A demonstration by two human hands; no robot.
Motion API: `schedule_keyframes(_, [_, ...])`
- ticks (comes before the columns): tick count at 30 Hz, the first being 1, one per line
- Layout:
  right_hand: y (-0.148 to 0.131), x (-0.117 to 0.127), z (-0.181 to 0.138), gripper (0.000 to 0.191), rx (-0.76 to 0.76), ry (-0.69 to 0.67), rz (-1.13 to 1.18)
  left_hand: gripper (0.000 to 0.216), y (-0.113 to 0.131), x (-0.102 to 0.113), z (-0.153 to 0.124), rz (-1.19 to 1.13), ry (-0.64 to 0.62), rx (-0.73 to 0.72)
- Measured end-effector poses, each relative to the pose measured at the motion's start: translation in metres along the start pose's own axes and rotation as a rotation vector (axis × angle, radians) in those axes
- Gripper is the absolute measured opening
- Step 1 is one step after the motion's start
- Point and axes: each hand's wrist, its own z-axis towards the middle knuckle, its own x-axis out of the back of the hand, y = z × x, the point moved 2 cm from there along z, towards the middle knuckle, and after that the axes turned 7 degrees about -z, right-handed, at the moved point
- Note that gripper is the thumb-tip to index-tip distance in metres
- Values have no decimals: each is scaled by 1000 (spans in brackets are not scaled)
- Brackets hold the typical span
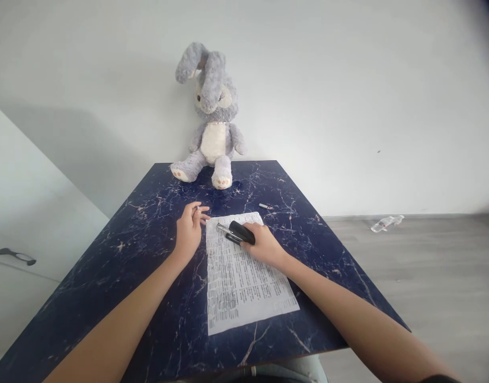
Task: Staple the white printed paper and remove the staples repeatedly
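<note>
A printed sheet of paper [244,279] lies on the dark blue marbled table [149,255]. My right hand [264,246] is closed around a black stapler [237,232] whose metal jaw sits at the sheet's upper left corner. My left hand [190,229] rests on the table just left of that corner, fingers curled loosely and pinched together near the paper's edge; what they hold, if anything, is too small to tell.
A grey plush rabbit [212,122] sits at the table's far edge against the white wall. A small strip of staples [265,206] lies beyond the paper. A white cabinet with a dark handle [16,256] stands left. A clear plastic bottle [387,223] lies on the floor right.
</note>
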Motion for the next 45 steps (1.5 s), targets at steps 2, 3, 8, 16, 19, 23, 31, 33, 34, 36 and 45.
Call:
schedule_keyframes(2, [2, -1, 0, 16, 9, -2, -19, 26, -8, 12, 7, 124, 2, -14])
schedule_keyframes(3, [3, -2, -1, 16, 13, 1, -32, 24, -13, 18, 12, 202, 0, -15])
schedule_keyframes(8, [7, -3, -1, 16, 46, 17, -57, 25, -25, 38, 24, 459, -26, -55])
schedule_keyframes(16, [8, 5, 3, 16, 74, -78, 68, 30, -4, 6, 8, 349, -135, -199])
schedule_keyframes(19, [8, 4, 3, 16, 114, -53, 28, 23, -7, 6, 9, 316, -161, -175])
schedule_keyframes(23, [8, 0, 1, 18, 138, -18, -24, 19, -9, 13, 11, 292, -136, -137])
schedule_keyframes(31, [11, 10, 5, 25, 92, -91, 181, 21, -7, 6, 9, 261, -189, -134])
schedule_keyframes(33, [20, 17, 10, 39, 13, -76, 346, 22, -7, 4, 9, 236, -191, -115])
schedule_keyframes(34, [27, 20, 12, 41, -26, -31, 386, 21, -7, 4, 8, 228, -193, -106])
schedule_keyframes(36, [43, 28, 17, 34, -85, 130, 312, 18, -6, 3, 8, 217, -197, -99])
schedule_keyframes(45, [101, 23, 39, 32, -29, 302, -306, 10, -4, 2, 7, 219, -209, -98])
